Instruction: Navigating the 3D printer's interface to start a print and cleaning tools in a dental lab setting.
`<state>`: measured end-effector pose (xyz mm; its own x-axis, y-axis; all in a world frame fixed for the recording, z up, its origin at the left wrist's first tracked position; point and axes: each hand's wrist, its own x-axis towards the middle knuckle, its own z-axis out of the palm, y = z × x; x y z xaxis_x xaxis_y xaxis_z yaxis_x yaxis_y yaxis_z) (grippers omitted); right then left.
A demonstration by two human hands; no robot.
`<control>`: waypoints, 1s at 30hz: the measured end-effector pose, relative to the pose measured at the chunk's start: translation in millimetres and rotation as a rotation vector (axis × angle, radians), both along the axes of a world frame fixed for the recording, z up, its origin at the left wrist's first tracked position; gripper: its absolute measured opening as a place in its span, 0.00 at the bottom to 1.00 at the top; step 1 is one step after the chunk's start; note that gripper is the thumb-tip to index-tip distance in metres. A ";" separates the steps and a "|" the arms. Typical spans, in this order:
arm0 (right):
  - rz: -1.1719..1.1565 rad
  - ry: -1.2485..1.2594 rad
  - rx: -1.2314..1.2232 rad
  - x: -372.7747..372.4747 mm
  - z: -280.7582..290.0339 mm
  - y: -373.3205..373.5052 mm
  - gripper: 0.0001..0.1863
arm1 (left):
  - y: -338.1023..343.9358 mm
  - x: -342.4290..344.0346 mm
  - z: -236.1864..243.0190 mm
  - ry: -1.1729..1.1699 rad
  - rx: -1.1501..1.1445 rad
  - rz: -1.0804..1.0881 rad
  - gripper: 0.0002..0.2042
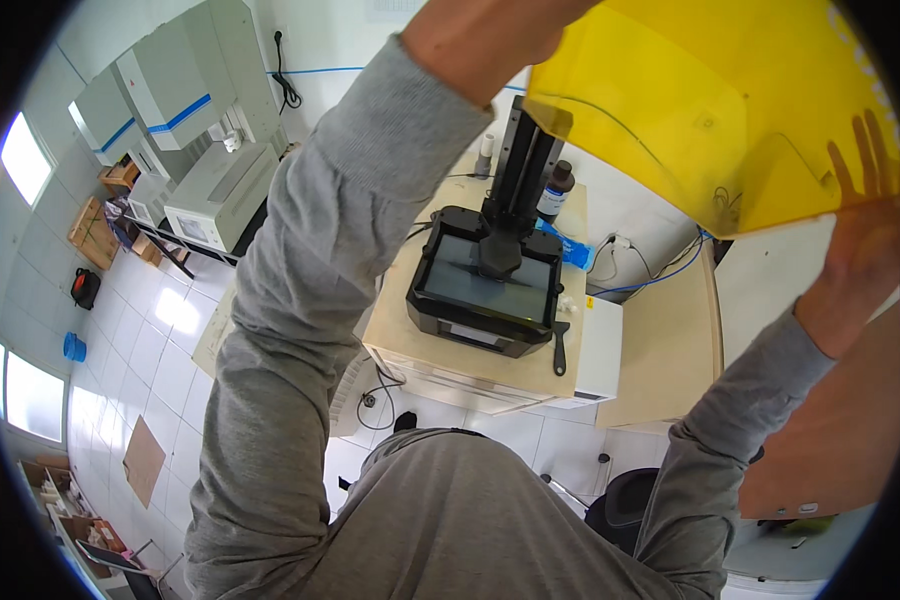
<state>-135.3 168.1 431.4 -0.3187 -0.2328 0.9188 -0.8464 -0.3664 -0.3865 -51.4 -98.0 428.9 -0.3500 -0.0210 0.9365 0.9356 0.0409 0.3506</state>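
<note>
A see-through yellow printer cover (670,110) is raised at the upper right, tilted above the work surface. My right hand (865,235) grips its right side, with the outstretched fingers showing through the plastic. At the top edge my left hand (510,35) is against the cover's left side; its fingers are cut off by the frame. Below, between my arms, stands a black resin 3D printer (480,325) without a cover over it. The dark build plate arm (500,255) reaches down into its grey vat (455,285).
The printer sits on a light wooden cabinet (400,335). Beside it are a dark bottle (555,190), a blue packet (575,250), a black scraper (560,350) and a white box (600,345). Cables (660,270) run along the wall. A black stool (625,500) stands at lower right.
</note>
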 end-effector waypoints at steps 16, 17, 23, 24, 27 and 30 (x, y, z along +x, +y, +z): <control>-0.148 -0.361 -0.229 1.2 -101.3 -94.1 0.38 | -54.1 50.0 -76.4 -0.513 0.313 0.190 0.29; -0.141 -0.380 -0.183 -0.5 -106.4 -94.4 0.39 | -60.1 47.2 -86.3 -0.516 0.315 0.191 0.29; -0.051 -0.451 -0.177 -8.8 -137.0 -98.6 0.38 | -76.5 31.9 -129.3 -0.384 0.245 0.406 0.25; -0.058 -0.452 -0.176 -8.7 -141.8 -98.3 0.38 | -76.1 32.3 -131.1 -0.379 0.249 0.384 0.26; -0.053 -0.481 -0.153 -11.4 -152.0 -98.4 0.38 | -75.9 31.4 -139.0 -0.390 0.272 0.357 0.26; -0.012 -0.495 -0.166 -15.4 -162.8 -97.9 0.37 | -72.8 33.1 -146.4 -0.433 0.290 0.385 0.27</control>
